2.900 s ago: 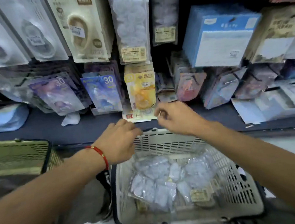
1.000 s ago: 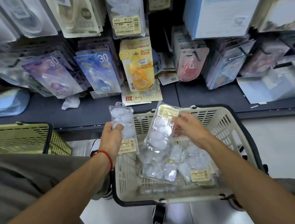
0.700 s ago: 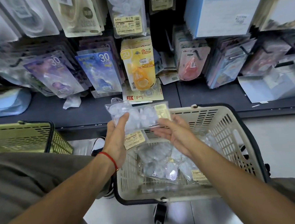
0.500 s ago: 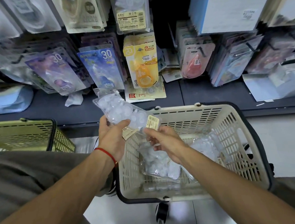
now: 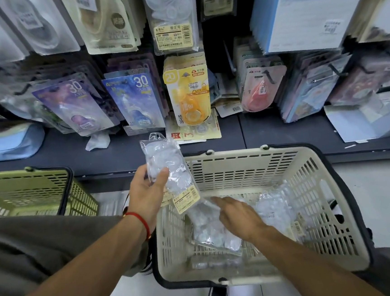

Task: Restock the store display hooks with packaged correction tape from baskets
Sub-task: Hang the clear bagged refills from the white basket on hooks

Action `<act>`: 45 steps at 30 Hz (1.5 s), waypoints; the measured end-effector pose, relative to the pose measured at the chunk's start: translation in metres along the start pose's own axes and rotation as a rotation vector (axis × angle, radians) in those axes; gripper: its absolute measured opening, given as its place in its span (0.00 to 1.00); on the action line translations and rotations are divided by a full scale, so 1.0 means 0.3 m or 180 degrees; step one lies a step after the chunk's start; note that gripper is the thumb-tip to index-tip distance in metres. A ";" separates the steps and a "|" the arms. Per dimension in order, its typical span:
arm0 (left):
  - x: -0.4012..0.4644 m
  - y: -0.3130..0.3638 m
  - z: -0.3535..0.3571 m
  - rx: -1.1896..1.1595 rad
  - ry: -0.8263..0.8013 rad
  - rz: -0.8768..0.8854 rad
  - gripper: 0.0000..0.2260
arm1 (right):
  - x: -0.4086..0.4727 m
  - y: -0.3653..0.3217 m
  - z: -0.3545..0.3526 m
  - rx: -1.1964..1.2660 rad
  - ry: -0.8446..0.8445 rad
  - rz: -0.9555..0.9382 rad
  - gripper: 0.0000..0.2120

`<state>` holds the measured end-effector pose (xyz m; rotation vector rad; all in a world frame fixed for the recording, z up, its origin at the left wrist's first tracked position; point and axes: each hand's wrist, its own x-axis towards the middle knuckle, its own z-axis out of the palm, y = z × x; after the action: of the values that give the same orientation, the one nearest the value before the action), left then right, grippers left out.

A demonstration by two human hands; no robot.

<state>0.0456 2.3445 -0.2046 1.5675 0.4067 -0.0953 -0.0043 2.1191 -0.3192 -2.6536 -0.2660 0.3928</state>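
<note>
Gripping the clear plastic packs of white correction tape [image 5: 167,166], seemingly two stacked, the left hand [image 5: 147,191] is held above the cream slotted plastic basket [image 5: 317,210]. Inside it, the right hand [image 5: 238,214] is laid with straight fingers on another clear pack [image 5: 211,233].

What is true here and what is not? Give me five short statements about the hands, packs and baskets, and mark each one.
1. The left hand grips clear packs of correction tape above the cream basket. True.
2. The right hand is hanging a pack on a hook. False: it reaches down into the cream basket, fingers over the packs in the basket.
3. The cream basket holds no packs. False: several clear packs lie in it.
4. A green basket stands on the left-hand side of the cream one. True.
5. A yellow pack hangs on the display beyond the baskets. True.
</note>
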 end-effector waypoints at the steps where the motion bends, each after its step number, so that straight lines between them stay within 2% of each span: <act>1: 0.001 -0.002 0.002 0.0014 0.0028 -0.0007 0.08 | -0.003 0.014 -0.033 0.0186 0.0145 0.0090 0.30; 6: 0.003 -0.007 0.021 0.0269 0.0149 0.0000 0.03 | 0.006 0.055 -0.232 0.1905 0.1188 0.0939 0.08; 9: -0.017 -0.004 0.025 0.0537 0.0213 0.0017 0.05 | 0.001 0.047 -0.351 0.3144 0.1598 0.1228 0.03; 11: -0.031 0.005 0.027 0.0639 0.0249 0.0009 0.06 | -0.003 0.038 -0.422 0.3808 0.1793 0.1209 0.03; 13: -0.038 0.018 0.040 0.0357 0.0152 -0.0043 0.06 | -0.004 0.009 -0.474 0.4751 0.1807 0.0989 0.04; 15: -0.054 0.058 0.066 -0.0125 0.0022 -0.0087 0.07 | 0.002 -0.052 -0.491 0.5367 0.1612 0.0707 0.12; 17: -0.070 0.113 0.096 -0.0404 -0.0057 0.0020 0.10 | 0.011 -0.119 -0.487 0.5170 0.1499 0.0656 0.21; 19: -0.078 0.172 0.123 -0.0585 -0.0025 0.0093 0.14 | 0.013 -0.175 -0.497 0.4560 0.1415 0.0720 0.24; 22: -0.072 0.250 0.137 -0.0805 -0.0005 0.0321 0.09 | 0.007 -0.226 -0.552 0.4120 0.1012 0.0578 0.29; 26: -0.082 0.336 0.151 -0.0816 -0.0065 0.0633 0.11 | -0.005 -0.273 -0.671 0.3295 0.0583 0.0202 0.24; 29: -0.082 0.401 0.171 -0.0944 -0.0125 0.0794 0.08 | -0.001 -0.307 -0.772 0.2758 0.0507 0.0127 0.28; 32: -0.082 0.494 0.190 -0.0884 -0.0271 0.1183 0.16 | -0.007 -0.345 -0.888 0.1788 0.0423 0.0035 0.32; 34: -0.077 0.559 0.203 -0.0703 -0.0325 0.1400 0.17 | -0.008 -0.363 -0.962 0.1234 0.0483 0.0018 0.36; 36: -0.068 0.625 0.220 -0.0584 -0.0413 0.1567 0.15 | -0.009 -0.370 -1.031 0.1294 0.0894 -0.0086 0.37; 37: -0.064 0.657 0.230 -0.0536 -0.0486 0.1645 0.17 | -0.006 -0.373 -1.063 0.1539 0.1154 -0.0178 0.33; 39: -0.059 0.716 0.253 -0.0424 -0.0628 0.1767 0.23 | 0.006 -0.383 -1.120 0.1932 0.1597 -0.0397 0.18; 41: -0.051 0.770 0.275 -0.0383 -0.0690 0.1813 0.30 | 0.026 -0.394 -1.164 0.2097 0.1913 -0.0496 0.08; 43: -0.026 0.805 0.291 -0.0346 -0.0753 0.1898 0.29 | 0.046 -0.401 -1.192 0.2351 0.2067 -0.0504 0.05; 45: 0.000 0.826 0.292 -0.0337 -0.0687 0.1969 0.25 | 0.060 -0.398 -1.213 0.2611 0.2207 -0.0427 0.07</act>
<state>0.1400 2.2621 0.0264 1.4974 -0.2466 0.2301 0.1131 2.0844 0.0442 -1.7981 -0.0357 -0.3968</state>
